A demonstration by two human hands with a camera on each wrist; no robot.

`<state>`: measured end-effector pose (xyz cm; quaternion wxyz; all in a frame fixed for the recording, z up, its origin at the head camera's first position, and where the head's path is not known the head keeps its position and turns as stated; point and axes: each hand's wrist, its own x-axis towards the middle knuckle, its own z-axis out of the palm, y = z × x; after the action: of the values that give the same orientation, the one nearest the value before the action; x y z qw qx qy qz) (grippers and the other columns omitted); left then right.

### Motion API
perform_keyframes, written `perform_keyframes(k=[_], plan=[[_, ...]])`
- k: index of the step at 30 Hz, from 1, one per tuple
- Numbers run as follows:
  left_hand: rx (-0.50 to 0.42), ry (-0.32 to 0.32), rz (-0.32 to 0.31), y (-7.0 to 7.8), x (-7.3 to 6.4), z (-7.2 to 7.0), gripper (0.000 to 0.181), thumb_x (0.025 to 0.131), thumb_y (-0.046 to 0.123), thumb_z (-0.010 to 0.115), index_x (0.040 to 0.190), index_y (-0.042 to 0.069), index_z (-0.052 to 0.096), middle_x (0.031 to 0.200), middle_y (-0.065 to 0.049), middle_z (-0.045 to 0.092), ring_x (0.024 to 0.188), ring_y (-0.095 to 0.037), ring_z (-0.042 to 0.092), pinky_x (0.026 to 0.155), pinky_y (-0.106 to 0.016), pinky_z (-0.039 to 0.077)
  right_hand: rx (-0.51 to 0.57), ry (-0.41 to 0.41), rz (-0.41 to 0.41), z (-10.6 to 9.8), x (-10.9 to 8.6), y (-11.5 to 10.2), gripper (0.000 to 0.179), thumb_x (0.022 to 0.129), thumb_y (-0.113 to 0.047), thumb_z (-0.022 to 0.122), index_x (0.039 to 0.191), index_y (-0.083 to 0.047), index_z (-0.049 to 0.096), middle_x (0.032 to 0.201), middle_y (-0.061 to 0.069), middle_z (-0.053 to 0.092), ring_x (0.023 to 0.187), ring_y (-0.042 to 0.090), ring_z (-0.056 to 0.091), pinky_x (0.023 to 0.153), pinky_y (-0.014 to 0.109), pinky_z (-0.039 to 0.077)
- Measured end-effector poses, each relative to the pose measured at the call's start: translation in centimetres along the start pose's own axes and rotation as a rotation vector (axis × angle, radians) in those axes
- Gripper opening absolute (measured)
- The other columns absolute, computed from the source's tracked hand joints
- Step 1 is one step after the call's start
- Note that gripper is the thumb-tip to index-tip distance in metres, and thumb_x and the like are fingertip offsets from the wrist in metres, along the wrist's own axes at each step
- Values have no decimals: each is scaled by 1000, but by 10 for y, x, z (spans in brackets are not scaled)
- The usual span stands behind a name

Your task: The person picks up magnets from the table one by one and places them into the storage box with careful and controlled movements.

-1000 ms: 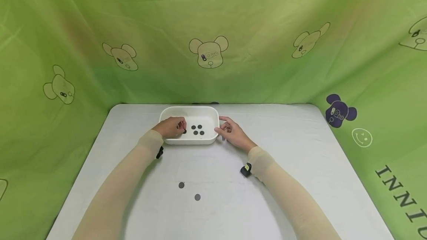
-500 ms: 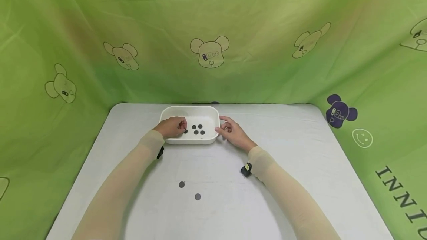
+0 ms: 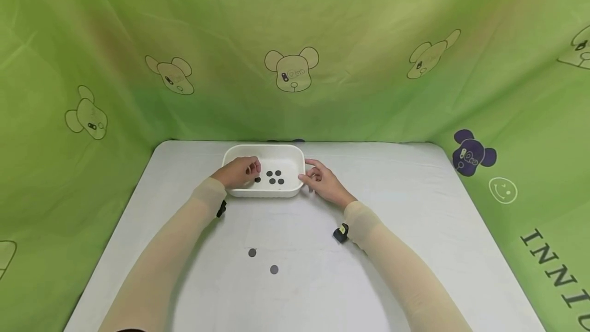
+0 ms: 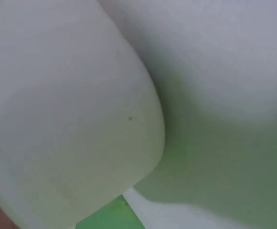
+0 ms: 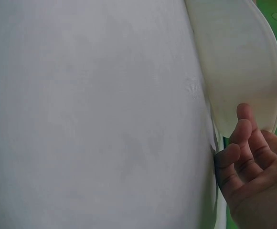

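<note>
A white rectangular tray (image 3: 288,193) stands at the back of the table, holding several flat dark discs (image 3: 272,181). My left hand (image 3: 238,172) reaches over the tray's left side, fingers bent, with the tips just above one dark disc (image 3: 257,180) on the tray floor. Only the tray's outer wall (image 4: 81,124) fills most of the left wrist view. At the other end, my right hand (image 3: 324,184) holds the tray, thumb at the right rim and fingers along the outside. The right wrist view shows those bent fingers (image 5: 244,131) close against the wall.
Two more dark discs, one (image 3: 252,253) and another (image 3: 274,269), lie on the white tabletop (image 3: 313,291) between my forearms. Green printed curtains (image 3: 230,106) rise behind the table and on both sides.
My left fingertips have lifted slightly off the dark disc, which lies on the tray floor. My right hand keeps its place at the tray's right end. The head view shifts a little.
</note>
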<state>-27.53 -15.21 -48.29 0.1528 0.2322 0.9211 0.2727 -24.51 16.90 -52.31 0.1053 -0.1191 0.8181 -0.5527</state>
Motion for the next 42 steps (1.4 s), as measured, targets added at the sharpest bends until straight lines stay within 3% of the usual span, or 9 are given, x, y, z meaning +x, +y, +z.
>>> perform_keyframes(k=[8, 12, 16, 22, 28, 35, 42], plan=[[-8, 48, 85, 1, -5, -8, 4, 106, 10, 66, 109, 10, 68, 102, -5, 70, 97, -21, 63, 92, -40, 51, -1, -21, 20, 0, 0, -2, 68, 107, -21, 70, 163, -1, 37, 105, 10, 67, 93, 53, 63, 68, 25, 49], [-19, 71, 97, 4, -12, -12, 6, 106, 10, 67, 111, 8, 69, 104, -6, 70, 100, -23, 63, 93, -42, 51, -6, -31, 30, 0, 1, -3, 65, 108, -15, 68, 161, 4, 38, 105, 13, 67, 94, 57, 61, 68, 27, 50], [2, 96, 91, 4, -20, -14, 13, 107, 14, 66, 118, 7, 70, 110, -6, 70, 106, -24, 64, 97, -44, 51, 1, -21, 22, 0, 1, -1, 66, 107, -18, 69, 162, 1, 38, 105, 11, 67, 92, 54, 62, 66, 25, 49], [21, 139, 64, 2, -37, -18, 23, 108, 19, 68, 128, 9, 70, 122, -8, 70, 115, -27, 63, 103, -48, 50, 2, -8, 8, 0, -1, 2, 68, 106, -28, 73, 162, -8, 42, 106, 7, 67, 87, 38, 65, 68, 25, 49], [3, 175, 53, 2, -54, -21, 30, 107, 21, 69, 135, 9, 68, 132, -9, 67, 122, -30, 60, 107, -51, 48, 8, -8, -4, -1, -3, 0, 66, 105, -28, 74, 160, -8, 45, 105, 8, 67, 82, 27, 64, 69, 26, 49], [-30, 202, 89, 2, -69, -22, 33, 106, 20, 72, 136, 6, 67, 133, -11, 67, 121, -33, 61, 108, -51, 47, 1, -10, -2, -1, -2, 1, 65, 105, -28, 74, 160, -8, 45, 104, 7, 67, 80, 23, 63, 69, 26, 49], [-52, 214, 67, 2, -88, -20, 35, 105, 21, 73, 138, 10, 67, 134, -9, 68, 122, -31, 58, 106, -51, 46, -4, -8, -6, -1, -2, 1, 65, 105, -29, 74, 160, -8, 45, 105, 7, 67, 81, 25, 63, 68, 26, 49]])
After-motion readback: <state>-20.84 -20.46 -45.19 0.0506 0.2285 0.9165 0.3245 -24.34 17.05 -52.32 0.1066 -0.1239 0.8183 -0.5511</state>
